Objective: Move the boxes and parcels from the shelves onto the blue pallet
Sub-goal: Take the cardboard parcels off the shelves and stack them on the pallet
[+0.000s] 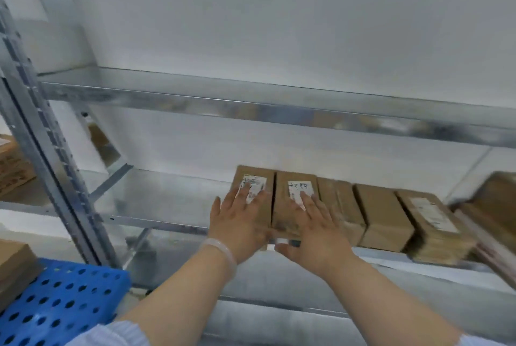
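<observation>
Reaching onto the shelf (pixel 167 200), the left hand (pixel 237 222) lay straight-fingered on the end box (pixel 252 178) and the right hand (pixel 318 231) likewise on the second box (pixel 296 178); pulling both squarely forward, pressed together, seemed wisest.

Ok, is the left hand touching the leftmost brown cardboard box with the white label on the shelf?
Touching. The head view shows the left hand lying flat on the leftmost brown cardboard box, straight fingers overlapping its white label.
</observation>
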Demonstrator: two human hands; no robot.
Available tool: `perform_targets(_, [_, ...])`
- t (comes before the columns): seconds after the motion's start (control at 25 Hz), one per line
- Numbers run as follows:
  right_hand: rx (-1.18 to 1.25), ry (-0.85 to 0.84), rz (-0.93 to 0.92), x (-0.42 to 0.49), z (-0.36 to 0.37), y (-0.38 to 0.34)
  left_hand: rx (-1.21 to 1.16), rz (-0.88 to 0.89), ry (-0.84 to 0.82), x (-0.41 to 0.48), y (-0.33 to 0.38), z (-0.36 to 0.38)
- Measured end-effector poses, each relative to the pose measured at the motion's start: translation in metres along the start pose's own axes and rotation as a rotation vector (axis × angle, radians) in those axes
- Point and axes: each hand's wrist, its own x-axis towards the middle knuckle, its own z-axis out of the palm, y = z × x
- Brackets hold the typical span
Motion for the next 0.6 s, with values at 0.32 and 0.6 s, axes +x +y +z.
perform_targets(0.32, [-0.116, 0.137, 0.22, -0.101, -0.079, 0.208, -0.163, 0.232, -0.069, 0.044, 0.244, 0.032])
perform_targets(0.6, [-0.188, 0.164, 0.485, -0.205, -0.141, 0.378, -0.261, 0.415, -0.18, 0.049, 0.451, 0.08])
